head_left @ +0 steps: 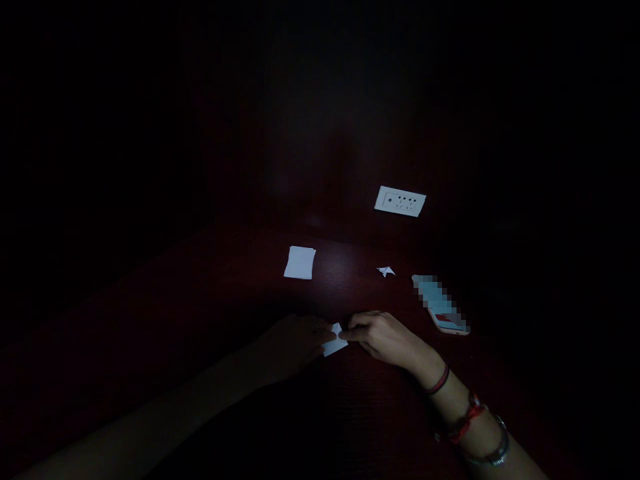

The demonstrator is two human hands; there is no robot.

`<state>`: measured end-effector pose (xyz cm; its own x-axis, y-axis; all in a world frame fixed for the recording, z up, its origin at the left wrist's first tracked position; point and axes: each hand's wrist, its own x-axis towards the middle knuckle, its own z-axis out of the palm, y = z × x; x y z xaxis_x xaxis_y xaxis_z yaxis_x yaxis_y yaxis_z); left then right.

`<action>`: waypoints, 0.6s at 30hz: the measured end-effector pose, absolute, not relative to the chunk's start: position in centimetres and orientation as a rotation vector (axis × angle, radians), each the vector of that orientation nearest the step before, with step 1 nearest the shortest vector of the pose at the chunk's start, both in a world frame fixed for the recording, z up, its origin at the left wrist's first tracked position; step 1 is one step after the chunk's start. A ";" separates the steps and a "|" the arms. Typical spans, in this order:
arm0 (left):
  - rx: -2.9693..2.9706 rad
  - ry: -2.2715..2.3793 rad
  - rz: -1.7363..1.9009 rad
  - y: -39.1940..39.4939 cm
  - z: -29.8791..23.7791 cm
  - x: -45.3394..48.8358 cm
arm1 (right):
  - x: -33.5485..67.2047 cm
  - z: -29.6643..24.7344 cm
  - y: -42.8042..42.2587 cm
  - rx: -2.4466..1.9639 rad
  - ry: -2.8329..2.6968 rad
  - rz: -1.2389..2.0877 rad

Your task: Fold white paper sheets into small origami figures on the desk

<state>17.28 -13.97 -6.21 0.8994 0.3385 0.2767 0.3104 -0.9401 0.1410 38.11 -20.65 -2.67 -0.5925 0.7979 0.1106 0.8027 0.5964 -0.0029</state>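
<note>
A small white piece of folded paper (334, 347), its top coming to a point, is between my hands low on the dark red table. My left hand (295, 341), in deep shadow, grips its left side with the fingertips. From the right, my right hand (383, 333) presses a finger on the paper near the peak, its other fingers curled. Farther back lies a stack of white square paper (300, 263). A small folded paper figure with pointed tips (385, 271) rests to the right of that stack.
A phone (443, 307) lies on the table (240, 280) beyond my right wrist, its screen partly pixelated. On the wall behind is a white power socket panel (400, 201). Bracelets circle my right forearm. Darkness hides the surroundings.
</note>
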 end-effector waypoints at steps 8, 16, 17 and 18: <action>2.966 0.484 0.491 -14.2 -5.9 17.3 | 38.0 -2.6 -20.6 -1.356 -2.733 -0.055; 2.963 0.499 0.554 -14.0 -6.4 17.5 | 38.2 -2.7 -20.7 -1.347 -2.727 -0.047; 2.972 0.473 0.537 -14.0 -6.3 17.5 | 38.2 -2.7 -20.7 -1.347 -2.726 -0.047; 2.977 0.458 0.524 -13.9 -6.3 17.5 | 38.2 -2.8 -20.7 -1.348 -2.727 -0.045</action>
